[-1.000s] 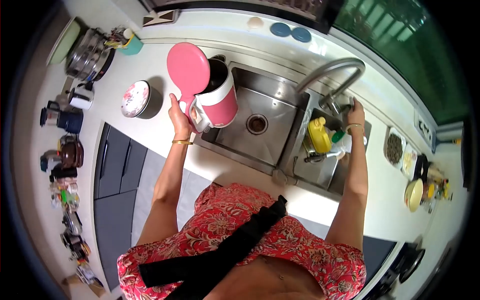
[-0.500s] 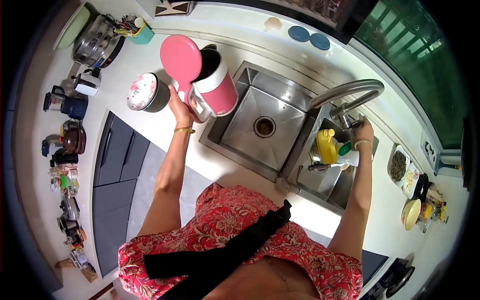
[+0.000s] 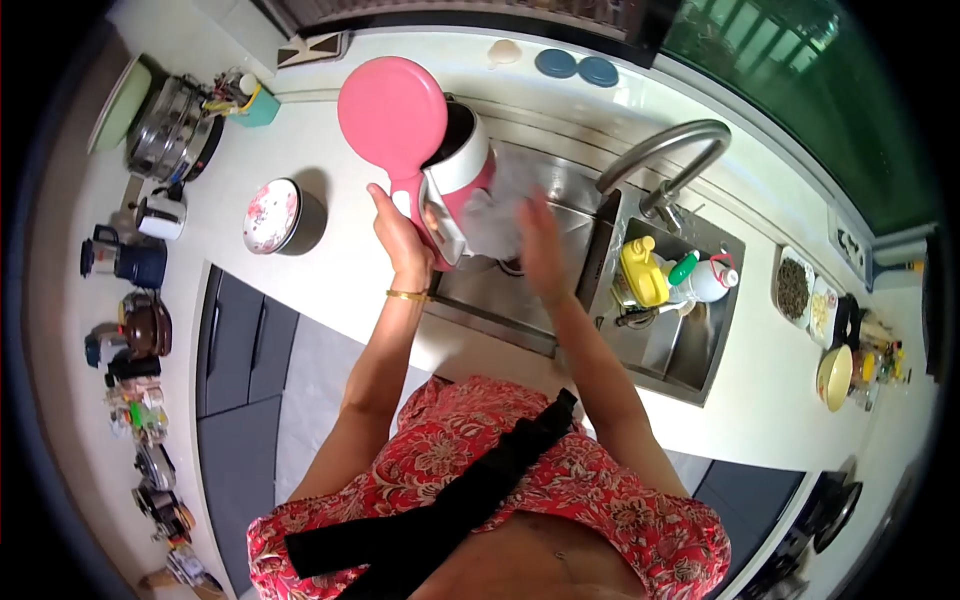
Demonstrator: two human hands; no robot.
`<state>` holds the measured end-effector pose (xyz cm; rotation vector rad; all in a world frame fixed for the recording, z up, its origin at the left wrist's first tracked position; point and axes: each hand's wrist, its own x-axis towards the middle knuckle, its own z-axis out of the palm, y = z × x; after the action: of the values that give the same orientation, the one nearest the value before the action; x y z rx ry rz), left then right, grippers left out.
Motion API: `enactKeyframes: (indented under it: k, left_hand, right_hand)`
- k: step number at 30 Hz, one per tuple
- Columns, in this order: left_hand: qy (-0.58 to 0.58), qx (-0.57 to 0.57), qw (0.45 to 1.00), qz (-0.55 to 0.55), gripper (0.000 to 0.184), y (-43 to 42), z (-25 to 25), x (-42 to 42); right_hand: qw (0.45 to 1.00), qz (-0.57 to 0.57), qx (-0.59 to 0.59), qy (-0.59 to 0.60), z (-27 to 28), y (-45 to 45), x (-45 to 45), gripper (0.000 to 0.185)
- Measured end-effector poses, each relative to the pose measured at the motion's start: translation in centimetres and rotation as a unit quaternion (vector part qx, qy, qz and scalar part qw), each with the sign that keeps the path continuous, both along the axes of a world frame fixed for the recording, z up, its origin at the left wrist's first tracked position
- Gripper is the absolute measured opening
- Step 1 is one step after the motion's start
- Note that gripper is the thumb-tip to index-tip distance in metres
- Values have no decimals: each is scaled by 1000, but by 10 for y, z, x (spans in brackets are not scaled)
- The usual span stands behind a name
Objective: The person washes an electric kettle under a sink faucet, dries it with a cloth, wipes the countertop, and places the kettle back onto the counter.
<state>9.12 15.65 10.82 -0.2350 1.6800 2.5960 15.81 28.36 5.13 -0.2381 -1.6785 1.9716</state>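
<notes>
Right hand (image 3: 541, 250) has left the tap (image 3: 700, 128) since the earlier frame; it's now over the main basin (image 3: 475, 290). Pink-white kettle (image 3: 464, 168) held above that basin's left edge, looks tilted. Lid (image 3: 392, 112) hinged wide open: could knock something if kettle swings. Left hand (image 3: 402, 240) curled round the handle (image 3: 452, 248), only clear support; wet grip could slip, dropping it. Grey cloth (image 3: 503, 205) at kettle's side, blurred; can't tell whether right hand pinches it. Hard push could twist kettle loose.
</notes>
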Motion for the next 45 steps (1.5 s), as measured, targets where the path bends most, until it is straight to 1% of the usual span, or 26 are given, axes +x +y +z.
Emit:
enactKeyframes:
  k: [1, 2, 4, 6, 9, 12, 14, 16, 17, 18, 19, 20, 22, 23, 25, 26, 30, 33, 35, 38, 40, 41, 42, 43, 44, 45]
  left_hand:
    - [3, -6, 1000, -12, 59, 6, 5, 9]
    - [6, -12, 1000, -22, 58, 11, 10, 15]
    - [7, -4, 1000, -30, 56, 13, 11, 18]
    - [-19, 78, 994, -76, 50, 9, 9, 18]
    - [5, 68, 994, -85, 47, 6, 16, 27]
    - [16, 32, 993, -111, 49, 0, 19, 34]
    - [15, 17, 990, -141, 51, -10, 17, 34]
    - [5, 39, 990, -134, 51, -12, 36, 41]
    - [26, 40, 988, -148, 50, -16, 42, 45]
    - [19, 36, 989, -142, 49, -20, 44, 46]
    - [30, 38, 988, -145, 49, -25, 48, 47]
    - [40, 40, 987, -151, 49, -29, 53, 47]
    - [23, 57, 991, -120, 46, -36, 65, 45]
    - [26, 63, 989, -128, 45, -39, 68, 43]
    - [33, 78, 988, -132, 44, -42, 69, 38]
    - [28, 85, 989, -119, 44, -39, 70, 36]
    - [32, 100, 988, -114, 45, -31, 45, 24]
    - [27, 113, 987, -109, 46, -29, 43, 26]
    - [42, 78, 988, -125, 46, -30, 37, 21]
    - [20, 64, 992, -107, 46, -25, 36, 23]
    - [10, 50, 995, -85, 45, -23, 35, 27]
    - [12, 49, 995, -86, 45, -25, 32, 26]
    - [15, 49, 995, -87, 44, -26, 31, 26]
    - [13, 54, 994, -89, 44, -26, 34, 27]
    - [13, 58, 995, -84, 44, -27, 35, 28]
    - [11, 61, 995, -84, 44, -28, 36, 28]
  right_hand:
    - [984, -40, 169, 38, 8, -9, -16, 39]
    - [984, -48, 167, 40, 19, -15, -22, 39]
    - [922, -150, 355, 42, 37, -22, -29, 45]
    - [928, -152, 339, 36, 8, -30, -17, 49]
    - [936, -164, 312, -7, -35, -43, 5, 53]
    - [950, -144, 275, 14, -2, -41, 4, 53]
    - [933, -190, 303, 37, 29, -22, -11, 51]
    - [962, -162, 185, 120, 42, 2, -28, 41]
    - [962, -167, 180, 119, 39, 15, -35, 41]
    - [994, -60, 85, 27, 35, 29, -40, 38]
    - [997, 49, -17, -65, 28, 41, -43, 37]
    - [987, 112, -52, -103, 18, 49, -44, 46]
    - [972, 172, -49, -149, -21, 56, -48, 50]
    - [972, 169, -56, -150, -43, 55, -46, 50]
    - [910, 232, -334, -85, -75, 50, -44, 49]
    - [908, 232, -338, -85, -71, 34, -43, 49]
    - [844, 215, -491, -24, -69, -12, -27, 46]
    - [822, 187, -536, -35, -83, -23, -8, 44]
    - [820, 165, -545, -62, -96, -23, 6, 43]
    - [825, 144, -539, -88, -120, -2, 22, 41]
    - [892, 83, -413, -165, -127, 14, 32, 37]
    - [892, 82, -411, -167, -122, 18, 37, 37]
    - [948, 34, -249, -196, -116, 24, 41, 36]
    - [973, -14, -78, -219, -102, 28, 45, 34]
    - [973, -10, -73, -220, -96, 33, 47, 34]
    - [971, -22, 29, -235, -90, 40, 48, 33]
